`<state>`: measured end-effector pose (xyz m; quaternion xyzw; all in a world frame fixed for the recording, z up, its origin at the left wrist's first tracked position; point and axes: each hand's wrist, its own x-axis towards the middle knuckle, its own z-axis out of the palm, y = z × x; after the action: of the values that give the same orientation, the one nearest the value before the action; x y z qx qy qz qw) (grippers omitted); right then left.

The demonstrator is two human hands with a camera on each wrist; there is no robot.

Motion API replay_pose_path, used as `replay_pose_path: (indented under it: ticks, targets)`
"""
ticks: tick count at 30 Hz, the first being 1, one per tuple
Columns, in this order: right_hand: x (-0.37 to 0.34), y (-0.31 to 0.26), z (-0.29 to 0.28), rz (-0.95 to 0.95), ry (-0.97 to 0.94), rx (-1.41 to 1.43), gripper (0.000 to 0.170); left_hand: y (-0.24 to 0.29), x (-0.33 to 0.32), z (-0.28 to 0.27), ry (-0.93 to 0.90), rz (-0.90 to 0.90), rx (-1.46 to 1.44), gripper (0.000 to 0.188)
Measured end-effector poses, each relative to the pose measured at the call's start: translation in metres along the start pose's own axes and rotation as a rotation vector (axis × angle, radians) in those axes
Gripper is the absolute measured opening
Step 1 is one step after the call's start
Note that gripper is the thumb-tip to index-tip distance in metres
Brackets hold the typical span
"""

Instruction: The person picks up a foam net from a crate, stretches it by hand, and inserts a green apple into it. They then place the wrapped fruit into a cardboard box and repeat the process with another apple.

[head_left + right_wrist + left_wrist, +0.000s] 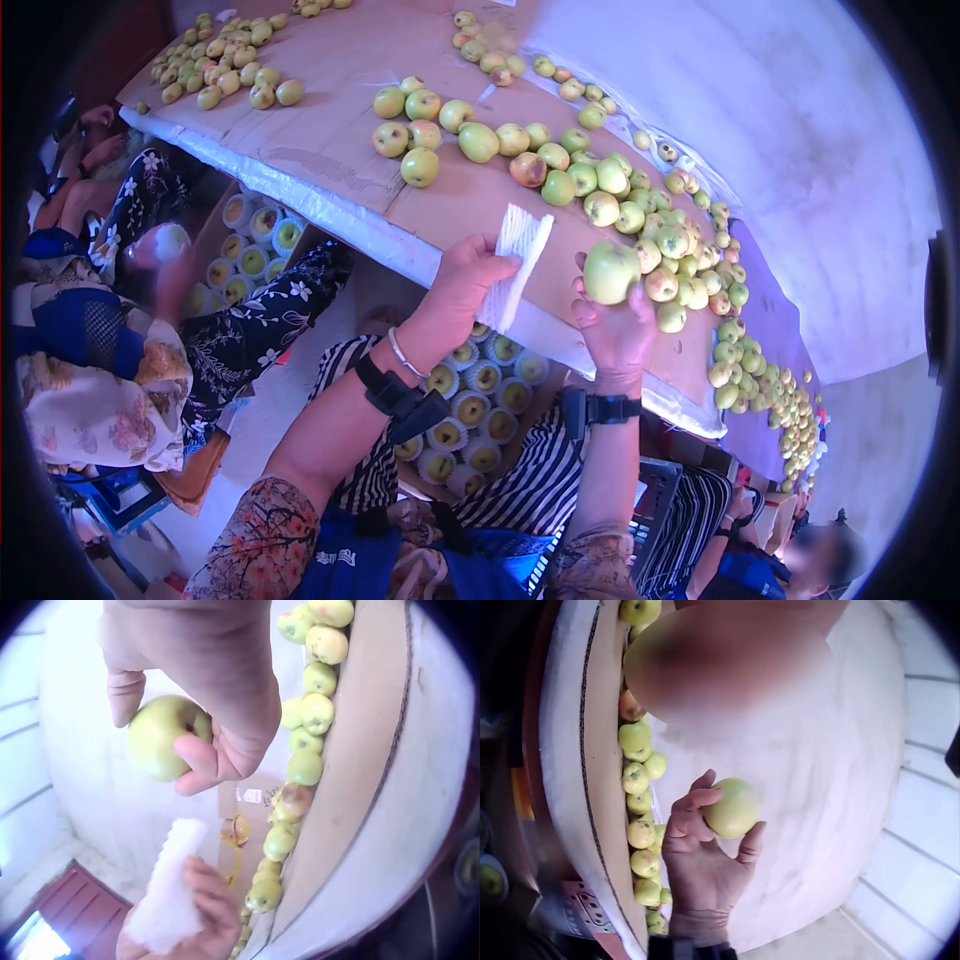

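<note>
Between the thumb and fingers of my left hand (455,295) is a flattened white foam net sleeve (518,262). It stands upright in the head view, and the right wrist view shows its ribbed edge (174,885). My right hand (618,340) grips a green apple (611,272) in its fingertips, to the right of the sleeve and apart from it. In the right wrist view the stem hollow of this apple (161,739) faces the palm. A blurred close shape covers the top of the left wrist view.
Many loose apples (610,178) lie along the cardboard-covered table (330,130), whose white padded edge (400,235) runs before me. At my lap a box holds apples in foam nets (470,408). Another person (110,390) sits at left beside a similar box (205,230); someone else (760,560) is at right.
</note>
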<state>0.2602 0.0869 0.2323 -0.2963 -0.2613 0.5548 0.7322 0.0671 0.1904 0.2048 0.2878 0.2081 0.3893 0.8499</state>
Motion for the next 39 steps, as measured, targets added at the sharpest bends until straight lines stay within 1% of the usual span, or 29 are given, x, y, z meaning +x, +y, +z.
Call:
replay_pose_path:
  ticks: [1, 2, 3, 6, 9, 12, 15, 18, 21, 24, 27, 30, 33, 36, 39]
  targets:
    - [-0.004, 0.007, 0.006, -0.023, -0.038, 0.022, 0.066, -0.002, 0.001, 0.001, 0.039, 0.103, 0.089, 0.021]
    - [-0.009, 0.015, 0.008, -0.038, -0.003, 0.027, 0.075, -0.005, 0.003, 0.0, 0.077, 0.204, 0.18, 0.022]
    - [-0.013, 0.022, 0.008, -0.025, -0.026, 0.03, 0.078, -0.005, 0.003, 0.001, 0.113, 0.305, 0.272, 0.022]
    - [-0.02, 0.036, 0.01, 0.009, -0.063, 0.035, 0.087, -0.005, 0.004, 0.003, 0.186, 0.36, 0.372, 0.024]
    - [-0.025, 0.044, 0.011, 0.012, -0.096, -0.051, 0.085, -0.006, 0.003, 0.008, 0.199, 0.404, 0.354, 0.023]
    - [-0.028, 0.053, 0.015, 0.013, -0.025, -0.137, 0.082, -0.006, 0.0, 0.02, 0.201, 0.432, 0.332, 0.022]
    - [-0.027, 0.058, 0.002, 0.062, -0.024, -0.235, 0.077, -0.013, 0.005, 0.013, 0.16, 0.419, 0.383, 0.023]
    - [-0.025, 0.057, 0.001, 0.058, 0.112, -0.084, 0.07, -0.013, 0.007, 0.006, 0.112, 0.285, 0.401, 0.028]
    - [-0.023, 0.058, -0.003, 0.02, 0.198, 0.076, 0.065, -0.011, 0.008, 0.0, 0.079, 0.054, 0.325, 0.03]
    - [-0.029, 0.057, -0.002, 0.022, 0.191, 0.124, 0.066, -0.013, 0.01, 0.0, 0.056, 0.058, 0.26, 0.029]
    - [-0.037, 0.056, -0.006, 0.015, 0.053, 0.26, 0.075, -0.014, 0.016, -0.003, 0.077, 0.078, 0.057, 0.026]
    - [-0.041, 0.048, -0.005, 0.049, -0.078, 0.214, 0.077, -0.015, 0.018, -0.007, 0.075, 0.039, -0.049, 0.024]
    - [-0.043, 0.049, -0.006, 0.074, -0.108, 0.085, 0.073, -0.023, 0.015, -0.006, 0.073, -0.012, 0.067, 0.027]
    - [-0.045, 0.052, 0.006, -0.003, 0.101, 0.092, 0.071, -0.025, 0.014, -0.002, 0.202, -0.021, 0.37, 0.033]
    - [-0.04, 0.045, -0.007, -0.009, 0.083, 0.029, 0.067, -0.03, 0.009, 0.015, 0.538, 0.669, 0.929, 0.04]
